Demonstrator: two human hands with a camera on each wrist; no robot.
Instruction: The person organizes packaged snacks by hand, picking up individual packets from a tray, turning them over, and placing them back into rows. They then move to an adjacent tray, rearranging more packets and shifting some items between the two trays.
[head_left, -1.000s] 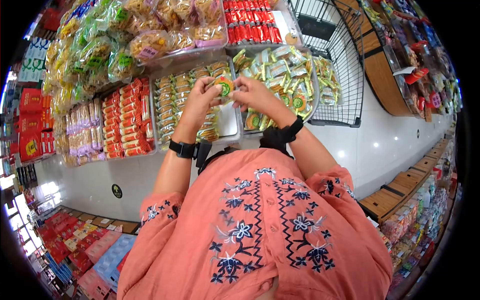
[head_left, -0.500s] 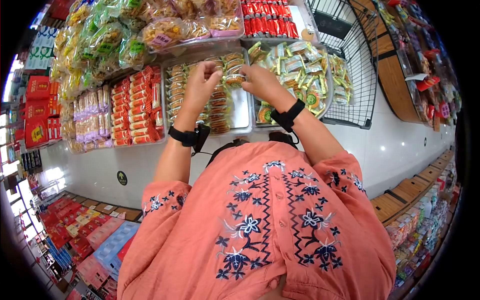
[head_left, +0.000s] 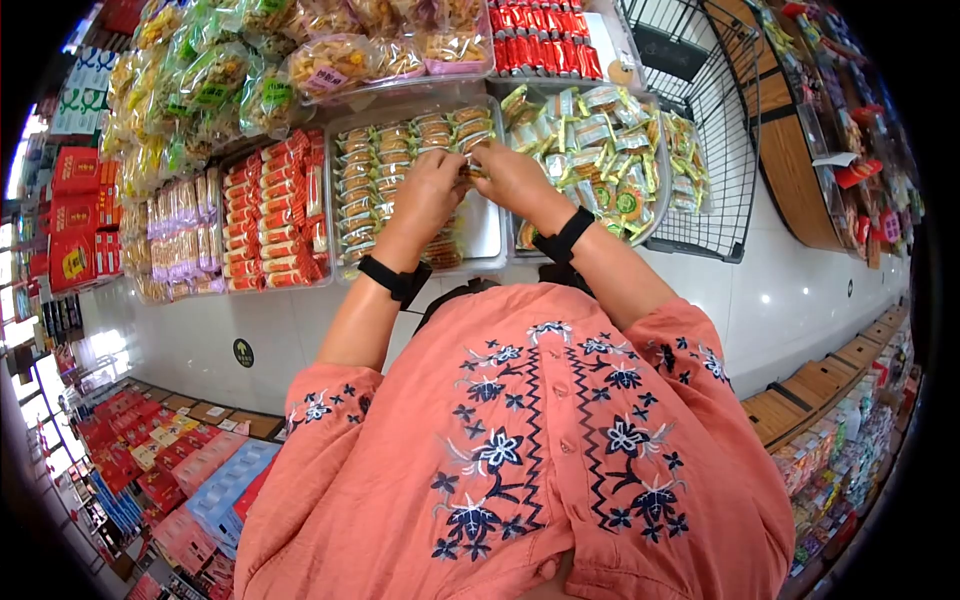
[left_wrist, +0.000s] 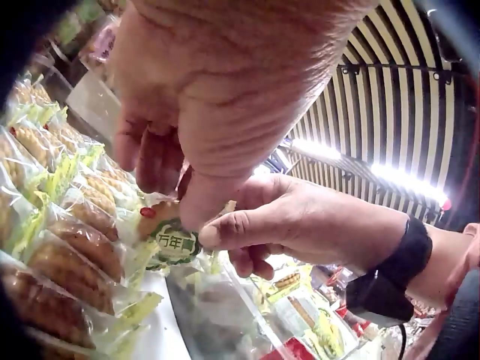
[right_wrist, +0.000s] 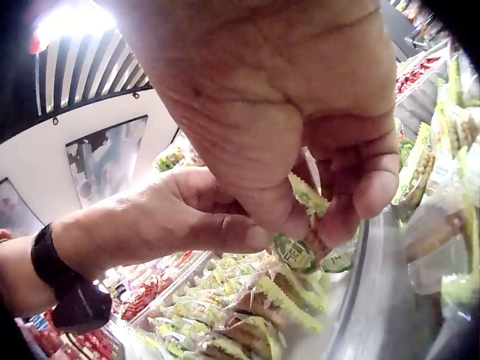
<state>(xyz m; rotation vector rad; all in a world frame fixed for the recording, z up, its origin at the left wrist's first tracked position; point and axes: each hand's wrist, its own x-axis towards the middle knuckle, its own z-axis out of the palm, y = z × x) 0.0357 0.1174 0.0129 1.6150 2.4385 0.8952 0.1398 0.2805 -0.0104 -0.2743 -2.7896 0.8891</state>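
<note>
A wrapped biscuit (left_wrist: 166, 234) with a round green label is between my two hands, over the right side of a clear bin of similar wrapped biscuits (head_left: 375, 180). My left hand (head_left: 430, 190) pinches it from the left, thumb over the wrapper. My right hand (head_left: 520, 185) pinches its other side, thumb and fingers on the wrapper's edge in the right wrist view. In the head view the hands mostly hide the biscuit (right_wrist: 294, 253). Below them shows the white bin floor (head_left: 482, 228).
Right of the bin, another bin holds loose yellow-green packets (head_left: 600, 140). A black wire shopping cart (head_left: 725, 150) stands beyond it. Red-wrapped snack sticks (head_left: 268, 215) lie to the left, bagged snacks (head_left: 335, 62) behind.
A second ago both hands held a labelled biscuit up. Half a second ago they were apart, the right at the biscuits in the bin. Now they are together again on a biscuit.
</note>
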